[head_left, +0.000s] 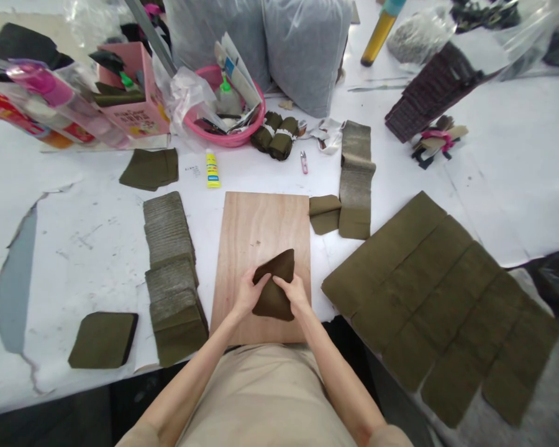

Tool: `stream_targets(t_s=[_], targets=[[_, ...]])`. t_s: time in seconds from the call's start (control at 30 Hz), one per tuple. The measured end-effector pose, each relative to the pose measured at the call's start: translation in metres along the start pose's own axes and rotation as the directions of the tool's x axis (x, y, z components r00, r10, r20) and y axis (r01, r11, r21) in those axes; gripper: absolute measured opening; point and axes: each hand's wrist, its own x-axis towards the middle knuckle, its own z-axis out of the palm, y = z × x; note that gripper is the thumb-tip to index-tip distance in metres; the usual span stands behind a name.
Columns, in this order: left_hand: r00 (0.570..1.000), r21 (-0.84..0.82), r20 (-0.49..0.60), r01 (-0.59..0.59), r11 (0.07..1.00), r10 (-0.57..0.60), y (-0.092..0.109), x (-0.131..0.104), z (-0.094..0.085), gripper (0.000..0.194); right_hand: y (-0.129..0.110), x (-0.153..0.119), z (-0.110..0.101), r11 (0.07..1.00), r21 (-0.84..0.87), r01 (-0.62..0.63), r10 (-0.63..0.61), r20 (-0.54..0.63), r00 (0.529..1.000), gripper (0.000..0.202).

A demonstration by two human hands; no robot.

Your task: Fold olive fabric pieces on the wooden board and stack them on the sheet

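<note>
There were two bare hands, one left hand [250, 290] and one right hand [295, 294], with one piece of cloth [274, 301] between them. On one table [93, 248] were one wooden board [242, 223], one yellow tube [212, 171], one pair of snips [304, 163], one pink basket [228, 139], one pink box [142, 118], two tied rolls [279, 145] and two big grey bags [307, 56]. The layers in the overlapping pile [170, 276] on the left were too close to count.

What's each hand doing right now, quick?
Left hand: closed on the left edge of the olive piece, thumb on top.
Right hand: closed on the right edge of the same piece, thumb on top.
</note>
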Motion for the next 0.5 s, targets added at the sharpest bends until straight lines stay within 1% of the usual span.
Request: stream_targets(t_s=[0.03, 0.1, 0.13, 0.2, 0.27, 0.3, 0.37, 0.43, 0.5], targets=[[1.000, 0.008, 0.013, -0.001, 1.000, 0.001, 0.000, 0.001, 0.000, 0.036, 0.001, 0.002, -0.001, 1.000, 0.014, -0.008, 0.008, -0.001, 1.000, 0.038], [0.999, -0.005, 0.033, 0.032, 0.999, -0.032, -0.002, 0.005, -0.001, 0.039, 0.002, 0.006, -0.002, 0.997, -0.059, 0.057, -0.059, -0.032, 0.998, 0.038], [0.999, -0.003, 0.027, 0.026, 1.000, -0.025, -0.003, 0.008, -0.002, 0.040, 0.002, 0.009, -0.002, 0.986, -0.133, 0.104, -0.112, -0.052, 0.992, 0.038], [0.999, 0.070, 0.001, -0.048, 0.996, 0.048, -0.006, 0.013, -0.004, 0.038, 0.001, 0.013, -0.002, 0.931, -0.320, 0.178, -0.218, -0.095, 0.971, 0.040], [0.991, 0.234, -0.015, -0.125, 0.964, 0.132, -0.007, 0.018, -0.007, 0.036, 0.000, 0.016, -0.001, 0.833, -0.513, 0.208, -0.310, -0.121, 0.943, 0.041], [0.987, 0.331, -0.017, -0.145, 0.932, 0.160, -0.007, 0.020, -0.009, 0.037, -0.001, 0.017, -0.001, 0.767, -0.602, 0.220, -0.355, -0.113, 0.928, 0.042], [0.979, 0.518, -0.015, -0.168, 0.839, 0.206, -0.006, 0.023, -0.011, 0.043, -0.003, 0.019, -0.001, 0.610, -0.755, 0.240, -0.443, -0.074, 0.893, 0.045], [0.966, 0.657, -0.018, -0.184, 0.731, 0.259, -0.004, 0.023, -0.014, 0.051, -0.004, 0.020, -0.002, 0.466, -0.854, 0.233, -0.514, -0.046, 0.856, 0.049], [0.953, 0.732, -0.012, -0.197, 0.652, 0.301, -0.002, 0.023, -0.018, 0.054, -0.006, 0.020, -0.004, 0.385, -0.897, 0.218, -0.565, -0.042, 0.824, 0.051]])
